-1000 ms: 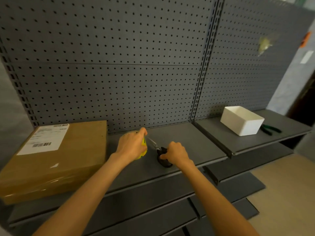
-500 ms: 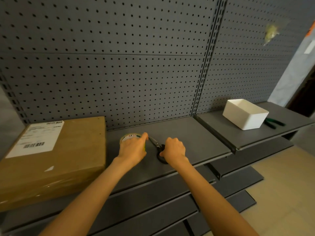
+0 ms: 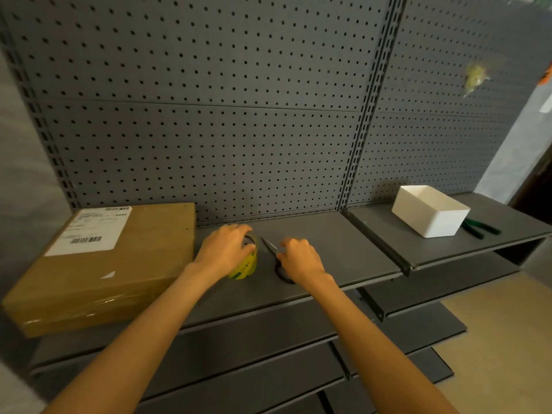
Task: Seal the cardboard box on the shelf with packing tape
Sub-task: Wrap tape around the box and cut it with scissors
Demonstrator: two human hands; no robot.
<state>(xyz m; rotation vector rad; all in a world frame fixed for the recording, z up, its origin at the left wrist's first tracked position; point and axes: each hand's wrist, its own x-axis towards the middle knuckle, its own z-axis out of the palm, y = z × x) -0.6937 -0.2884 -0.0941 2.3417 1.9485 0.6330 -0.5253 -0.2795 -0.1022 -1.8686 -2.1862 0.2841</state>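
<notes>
The brown cardboard box [image 3: 125, 264] lies flat at the left end of the grey shelf [image 3: 328, 252], with a white shipping label on top and shiny clear tape along its front side. Just right of the box stands a yellow-printed packing tape roll [image 3: 246, 265]. My left hand [image 3: 224, 251] grips it from above, fingers curled over its top rim. Black-handled scissors [image 3: 270, 245] lie on the shelf beside the roll, blades pointing back-left. My right hand [image 3: 300, 259] covers their handles with curled fingers, and one handle loop shows under the wrist.
A white open bin [image 3: 430, 212] sits on the right shelf section, with green-handled pliers [image 3: 478, 228] beside it. Grey pegboard [image 3: 209, 130] forms the back wall. Lower shelves step out below the front edge, and beige floor shows at the lower right.
The tape roll, held raised a second ago, now stands on the shelf under my left hand. The scissors have come down flat beside it. The view has shifted slightly.
</notes>
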